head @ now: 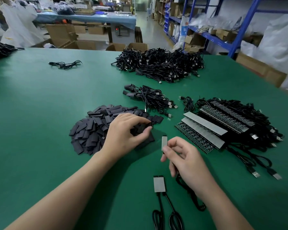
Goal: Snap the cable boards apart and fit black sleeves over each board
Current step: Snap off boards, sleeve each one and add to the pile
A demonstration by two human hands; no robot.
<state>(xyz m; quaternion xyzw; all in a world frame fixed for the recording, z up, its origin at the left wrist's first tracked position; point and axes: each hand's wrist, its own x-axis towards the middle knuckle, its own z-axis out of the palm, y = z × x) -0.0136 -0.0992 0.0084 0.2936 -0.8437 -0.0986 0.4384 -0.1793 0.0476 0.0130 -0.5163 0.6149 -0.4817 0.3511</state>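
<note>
Left hand (123, 128): centre frame, fingers pinching a black sleeve (140, 128) at the sleeve pile (96, 128).
Right hand (184, 158): lower right, pinching one small board (164, 143) upright.

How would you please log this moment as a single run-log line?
left hand: grips black sleeves at sleeve pile | right hand: pinches board, unsleeved | two-cable board piece: lying on table

sleeve (137, 129) half hidden by left fingers (138, 119) | cable loops (166, 219) cut by bottom edge

Green table (40, 113) open left; sleeve pile (90, 130) centre, board stacks (206, 128) right block.
</note>
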